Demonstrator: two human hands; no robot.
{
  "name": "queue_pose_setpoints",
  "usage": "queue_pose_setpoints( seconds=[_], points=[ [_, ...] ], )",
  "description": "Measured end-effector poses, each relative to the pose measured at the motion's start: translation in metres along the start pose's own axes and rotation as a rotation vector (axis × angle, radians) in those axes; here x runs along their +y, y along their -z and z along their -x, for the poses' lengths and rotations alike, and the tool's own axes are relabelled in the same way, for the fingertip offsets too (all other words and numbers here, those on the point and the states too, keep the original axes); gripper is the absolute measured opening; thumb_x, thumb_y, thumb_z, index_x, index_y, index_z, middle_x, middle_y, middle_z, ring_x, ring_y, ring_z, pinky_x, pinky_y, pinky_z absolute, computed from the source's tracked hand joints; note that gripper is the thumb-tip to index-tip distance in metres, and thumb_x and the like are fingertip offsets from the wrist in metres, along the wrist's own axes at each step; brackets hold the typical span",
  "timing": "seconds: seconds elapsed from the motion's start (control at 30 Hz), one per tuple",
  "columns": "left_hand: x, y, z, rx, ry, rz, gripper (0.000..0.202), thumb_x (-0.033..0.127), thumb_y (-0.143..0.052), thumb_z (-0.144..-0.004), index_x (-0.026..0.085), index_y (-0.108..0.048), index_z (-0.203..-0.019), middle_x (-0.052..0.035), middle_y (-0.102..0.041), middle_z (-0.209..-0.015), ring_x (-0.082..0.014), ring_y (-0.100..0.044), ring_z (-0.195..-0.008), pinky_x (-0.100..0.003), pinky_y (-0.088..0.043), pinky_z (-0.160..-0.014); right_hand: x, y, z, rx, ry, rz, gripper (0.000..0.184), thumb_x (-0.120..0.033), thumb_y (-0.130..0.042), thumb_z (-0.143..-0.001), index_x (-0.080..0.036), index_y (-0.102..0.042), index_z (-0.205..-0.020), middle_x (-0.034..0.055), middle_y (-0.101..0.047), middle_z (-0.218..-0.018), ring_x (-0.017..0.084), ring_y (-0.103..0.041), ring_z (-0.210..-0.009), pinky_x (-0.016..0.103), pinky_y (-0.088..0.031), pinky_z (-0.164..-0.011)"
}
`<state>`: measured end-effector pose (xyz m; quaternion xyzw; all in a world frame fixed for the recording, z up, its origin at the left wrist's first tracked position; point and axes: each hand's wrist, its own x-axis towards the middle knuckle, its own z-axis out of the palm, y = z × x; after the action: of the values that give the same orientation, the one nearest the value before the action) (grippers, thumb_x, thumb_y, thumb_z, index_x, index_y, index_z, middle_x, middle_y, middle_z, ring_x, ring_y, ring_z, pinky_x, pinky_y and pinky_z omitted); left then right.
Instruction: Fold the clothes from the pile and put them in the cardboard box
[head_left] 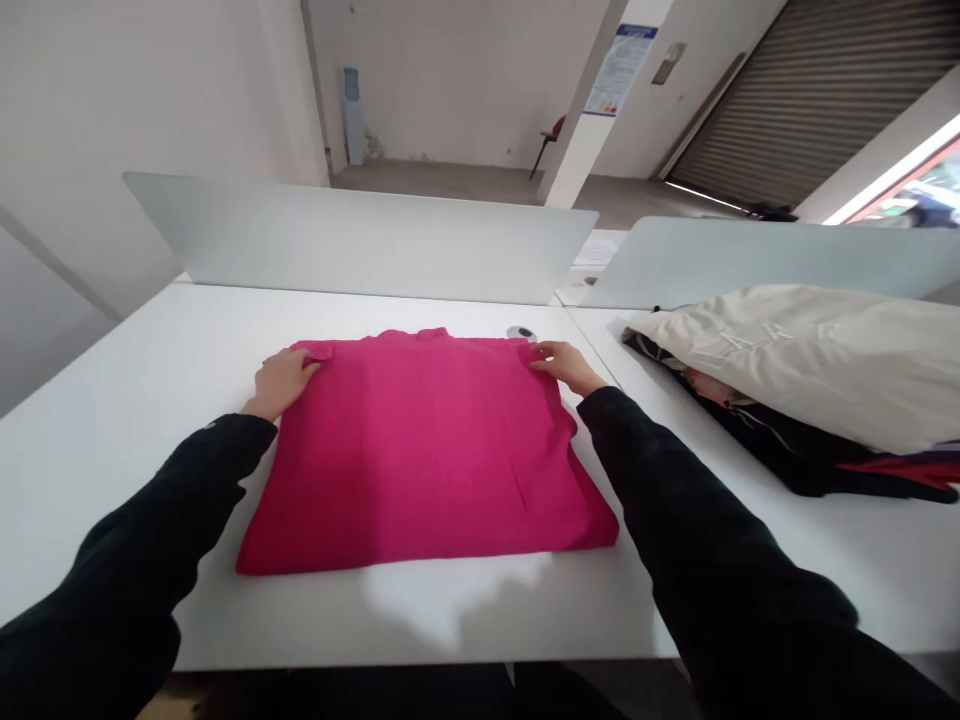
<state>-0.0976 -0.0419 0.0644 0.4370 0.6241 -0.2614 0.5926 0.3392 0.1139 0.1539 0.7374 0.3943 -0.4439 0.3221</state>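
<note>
Cloth [424,450], soft and pink, flat on white desk [127,500]; left fingers [304,365] and right fingers [544,352] open on its top edge; pale puffy bundle [810,365] close by.

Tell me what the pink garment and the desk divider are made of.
The pink garment looks like soft matte cloth, going by its limp creases; the exact fibre is unclear. The desk divider looks like frosted glass or plastic: pale, smooth, faintly sheened; I cannot tell which.
</note>
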Motion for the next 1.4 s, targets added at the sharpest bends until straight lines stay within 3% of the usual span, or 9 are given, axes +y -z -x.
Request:
queue_pose_setpoints(
  seconds=[0.27, 0.43, 0.57, 0.77, 0.87, 0.97, 1.1, 1.3, 1.4],
  points=[
    [-0.006, 0.014, -0.001, 0.111, 0.12, -0.032, 0.048, 0.034, -0.014, -0.099, 0.006, -0.045, -0.125, -0.0199, -0.058, -0.121, -0.035, -0.058, -0.108, -0.051, -0.046, -0.086, 0.003, -0.006, -0.045, 0.174, 0.048, 0.04, 0.03, -0.008, -0.055, -0.065, -0.014, -0.068, -0.092, 0.0044, -0.068, -0.084, 0.016, -0.06, -0.072, 0.029, -0.051, -0.07],
    [0.003, 0.005, 0.003, 0.041, 0.095, 0.024, 0.054, 0.044, -0.019, -0.098, 0.006, -0.043, -0.128, -0.0221, -0.054, -0.126, -0.0383, -0.057, -0.11, -0.057, -0.046, -0.087, 0.007, -0.013, -0.031, 0.117, 0.006, 0.062, 0.04, -0.005, -0.06, -0.066, -0.014, -0.065, -0.105, 0.0048, -0.069, -0.082, 0.015, -0.062, -0.068, 0.029, -0.052, -0.069],
    [-0.011, 0.005, 0.027, 0.127, 0.089, 0.149, 0.059, 0.052, -0.033, -0.092, 0.015, -0.038, -0.138, -0.0179, -0.048, -0.135, -0.0299, -0.06, -0.108, -0.052, -0.045, -0.095, 0.01, 0.014, 0.027, 0.066, 0.015, 0.024, 0.042, -0.015, -0.061, -0.075, -0.016, -0.059, -0.118, 0.0089, -0.068, -0.103, 0.015, -0.065, -0.074, 0.027, -0.053, -0.068],
    [-0.052, 0.011, 0.125, -0.083, 0.135, 0.293, 0.06, 0.061, -0.042, -0.074, 0.023, -0.053, -0.119, -0.0062, -0.064, -0.105, -0.0222, -0.065, -0.084, -0.034, -0.052, -0.08, 0.017, 0.056, 0.164, -0.215, -0.072, 0.025, 0.026, -0.04, -0.055, -0.084, -0.017, -0.065, -0.078, 0.0059, -0.068, -0.072, 0.018, -0.064, -0.067, 0.028, -0.05, -0.065],
    [-0.051, 0.008, 0.181, -0.212, 0.224, 0.378, 0.063, 0.072, -0.039, -0.068, 0.028, -0.055, -0.109, -0.0027, -0.067, -0.092, -0.0249, -0.067, -0.075, -0.036, -0.053, -0.073, 0.019, 0.05, 0.218, -0.238, -0.039, 0.01, 0.035, -0.05, -0.052, -0.083, -0.018, -0.064, -0.076, 0.0057, -0.068, -0.074, 0.019, -0.062, -0.069, 0.029, -0.047, -0.064],
    [-0.038, 0.0, 0.216, -0.203, 0.167, 0.386, 0.062, 0.072, -0.04, -0.072, 0.031, -0.052, -0.117, -0.0039, -0.068, -0.103, -0.0288, -0.067, -0.083, -0.041, -0.053, -0.078, 0.018, 0.031, 0.248, -0.116, -0.02, -0.047, 0.034, -0.047, -0.057, -0.078, -0.018, -0.065, -0.095, 0.0048, -0.068, -0.081, 0.019, -0.061, -0.072, 0.03, -0.046, -0.066],
    [-0.03, -0.007, 0.232, -0.04, 0.046, 0.35, 0.04, 0.058, -0.037, -0.084, 0.039, -0.05, -0.117, -0.0009, -0.066, -0.115, -0.0298, -0.065, -0.103, -0.044, -0.051, -0.088, 0.012, 0.013, 0.274, 0.042, -0.026, 0.024, 0.024, -0.037, -0.056, -0.075, -0.022, -0.062, -0.093, -0.0015, -0.057, -0.064, 0.017, -0.052, -0.06, 0.028, -0.04, -0.059],
    [-0.058, -0.01, 0.246, 0.028, 0.012, 0.421, 0.031, 0.053, -0.042, -0.083, 0.056, -0.055, -0.111, 0.004, -0.066, -0.102, -0.0289, -0.067, -0.099, -0.043, -0.053, -0.088, 0.01, 0.027, 0.329, -0.227, -0.059, -0.065, 0.017, -0.036, -0.059, -0.078, -0.024, -0.065, -0.087, 0.0006, -0.064, -0.071, 0.019, -0.058, -0.065, 0.029, -0.045, -0.061],
    [-0.063, -0.008, 0.253, 0.145, -0.021, 0.306, 0.042, 0.052, -0.041, -0.085, 0.062, -0.046, -0.125, -0.0017, -0.062, -0.101, -0.0343, -0.065, -0.094, -0.052, -0.051, -0.087, 0.017, 0.035, 0.339, -0.184, -0.157, -0.188, 0.026, -0.043, -0.068, -0.075, -0.025, -0.069, -0.092, 0.006, -0.072, -0.089, 0.024, -0.066, -0.082, 0.036, -0.053, -0.077]
  ],
)
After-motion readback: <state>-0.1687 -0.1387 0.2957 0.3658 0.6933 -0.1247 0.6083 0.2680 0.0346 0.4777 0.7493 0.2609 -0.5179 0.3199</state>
